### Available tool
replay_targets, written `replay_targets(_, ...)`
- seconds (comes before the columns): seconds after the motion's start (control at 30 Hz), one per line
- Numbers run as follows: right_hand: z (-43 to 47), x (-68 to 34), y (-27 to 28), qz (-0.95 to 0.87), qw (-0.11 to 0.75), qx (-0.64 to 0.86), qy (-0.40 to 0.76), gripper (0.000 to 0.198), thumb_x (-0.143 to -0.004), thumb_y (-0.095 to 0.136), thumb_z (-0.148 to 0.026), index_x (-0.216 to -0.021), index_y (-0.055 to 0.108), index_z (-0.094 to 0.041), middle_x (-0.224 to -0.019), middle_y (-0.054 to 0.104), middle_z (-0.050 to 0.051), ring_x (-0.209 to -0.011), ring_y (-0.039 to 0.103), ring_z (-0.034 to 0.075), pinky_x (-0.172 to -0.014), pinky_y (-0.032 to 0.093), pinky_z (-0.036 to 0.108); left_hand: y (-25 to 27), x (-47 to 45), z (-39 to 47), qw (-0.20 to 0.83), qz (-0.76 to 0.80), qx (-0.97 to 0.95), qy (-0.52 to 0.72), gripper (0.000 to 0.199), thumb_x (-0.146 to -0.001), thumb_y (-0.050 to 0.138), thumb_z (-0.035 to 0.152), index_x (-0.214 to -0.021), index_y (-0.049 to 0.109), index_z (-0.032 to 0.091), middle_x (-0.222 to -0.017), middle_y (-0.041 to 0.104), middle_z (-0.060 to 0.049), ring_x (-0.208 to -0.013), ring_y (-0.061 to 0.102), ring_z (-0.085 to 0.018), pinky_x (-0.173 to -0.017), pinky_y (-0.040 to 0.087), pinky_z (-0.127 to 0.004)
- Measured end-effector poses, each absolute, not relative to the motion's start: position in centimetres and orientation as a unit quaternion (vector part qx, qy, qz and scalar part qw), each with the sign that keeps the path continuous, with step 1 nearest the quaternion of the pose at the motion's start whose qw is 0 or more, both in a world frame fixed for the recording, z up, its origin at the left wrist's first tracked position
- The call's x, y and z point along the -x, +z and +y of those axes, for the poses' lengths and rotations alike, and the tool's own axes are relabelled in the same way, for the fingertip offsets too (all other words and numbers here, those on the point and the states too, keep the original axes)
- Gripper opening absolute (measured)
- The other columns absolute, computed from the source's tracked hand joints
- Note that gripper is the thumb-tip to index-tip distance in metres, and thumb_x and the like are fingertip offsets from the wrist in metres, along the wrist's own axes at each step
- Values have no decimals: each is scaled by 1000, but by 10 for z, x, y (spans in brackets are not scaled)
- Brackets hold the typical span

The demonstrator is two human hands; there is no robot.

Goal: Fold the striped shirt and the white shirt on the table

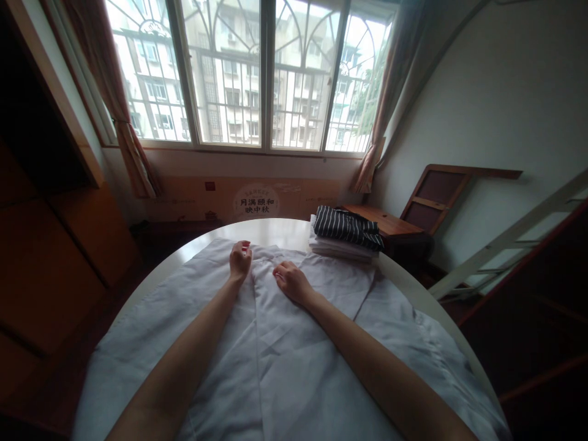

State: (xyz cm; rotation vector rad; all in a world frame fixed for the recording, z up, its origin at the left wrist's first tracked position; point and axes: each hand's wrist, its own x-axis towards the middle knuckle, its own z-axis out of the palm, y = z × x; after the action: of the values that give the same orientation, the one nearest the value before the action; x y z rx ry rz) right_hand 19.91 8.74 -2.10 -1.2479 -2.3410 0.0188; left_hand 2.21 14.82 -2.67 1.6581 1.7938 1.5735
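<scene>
A large white garment (285,373) lies spread over a round white table, with a long seam or front edge running down its middle. My left hand (240,260) is at its far part, left of that seam, with the fingers curled and a bit of white showing between them. To the right and slightly nearer, my right hand (291,280) rests on the cloth with bent fingers closed at the fabric. The fingertips of both hands are partly hidden, so how much cloth they pinch is unclear.
At the table's (280,228) far right edge sits a stack of folded white clothes (342,248), topped by a black-and-white striped folded garment (346,225). Beyond are a wooden chair (427,202), a ladder (500,245) and a barred window (261,79). A wooden cabinet (73,245) stands left.
</scene>
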Motion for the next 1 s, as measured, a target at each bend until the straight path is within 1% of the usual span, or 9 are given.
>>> replay_targets(0.13, 87, -199, -21, -856, 245, 455, 2, 15, -84, 48, -15, -88, 62, -17, -93, 60, 6, -90, 51, 16, -82, 40, 25, -24, -33, 136, 89, 589, -665, 451, 22, -78, 46, 14, -92, 62, 19, -86, 68, -3, -80, 62, -16, -77, 47, -27)
replay_targets(0.27, 86, -198, -21, -857, 248, 453, -2, 15, -84, 48, -16, -89, 62, -16, -93, 60, 7, -89, 52, 16, -80, 41, 25, -22, -40, 129, 13, 590, -747, 307, 26, -82, 41, 17, -96, 62, 19, -94, 68, -6, -88, 62, -18, -78, 45, -27)
replay_targets(0.4, 85, -197, -19, -858, 244, 451, -6, 16, -84, 48, -15, -90, 62, -16, -93, 61, 7, -90, 53, 17, -80, 42, 26, -24, -39, 129, 15, 587, -763, 269, 25, -83, 41, 22, -96, 63, 20, -98, 67, -7, -94, 60, -19, -81, 45, -28)
replay_targets(0.5, 85, -197, -18, -873, 243, 423, -7, 18, -85, 48, -18, -96, 62, -16, -96, 62, 7, -93, 53, 17, -83, 42, 28, -26, -35, 133, 30, 560, -794, 233, 26, -83, 45, 30, -101, 62, 23, -111, 64, -3, -105, 56, -17, -90, 41, -26)
replay_targets(0.63, 84, -197, -17, -907, 222, 359, 4, 29, -86, 49, -34, -106, 60, -16, -108, 62, 9, -101, 53, 19, -90, 40, 31, -28, -30, 137, 59, 545, -820, 163, 41, -86, 39, 40, -122, 51, 24, -134, 48, -1, -127, 37, -18, -104, 28, -33)
replay_targets(0.73, 82, -195, -21, -921, 183, 344, 6, 42, -85, 48, -39, -117, 55, -13, -123, 54, 12, -115, 45, 22, -97, 35, 34, -29, -29, 135, 58, 551, -823, 126, 45, -90, 27, 37, -130, 42, 23, -141, 38, -2, -132, 28, -18, -107, 23, -38)
replay_targets(0.83, 77, -192, -26, -918, 152, 366, 18, 53, -88, 39, -40, -132, 40, -11, -138, 39, 14, -128, 32, 24, -104, 27, 39, -30, -30, 133, 37, 551, -824, 124, 46, -91, 22, 32, -132, 40, 22, -142, 36, -2, -133, 26, -17, -107, 23, -39)
replay_targets(0.9, 72, -191, -27, -913, 130, 385, 31, 56, -90, 33, -42, -136, 33, -10, -142, 32, 15, -131, 26, 25, -105, 23, 43, -31, -30, 132, 29, 551, -825, 122, 46, -92, 21, 32, -133, 39, 22, -142, 36, -2, -133, 26, -17, -107, 22, -39)
replay_targets(1.0, 62, -192, -24, -914, 102, 391, 42, 59, -90, 29, -46, -137, 31, -10, -143, 29, 16, -133, 22, 26, -106, 20, 46, -32, -31, 133, 26, 556, -823, 119, 46, -91, 22, 33, -133, 38, 22, -142, 36, -2, -132, 26, -16, -107, 23, -38)
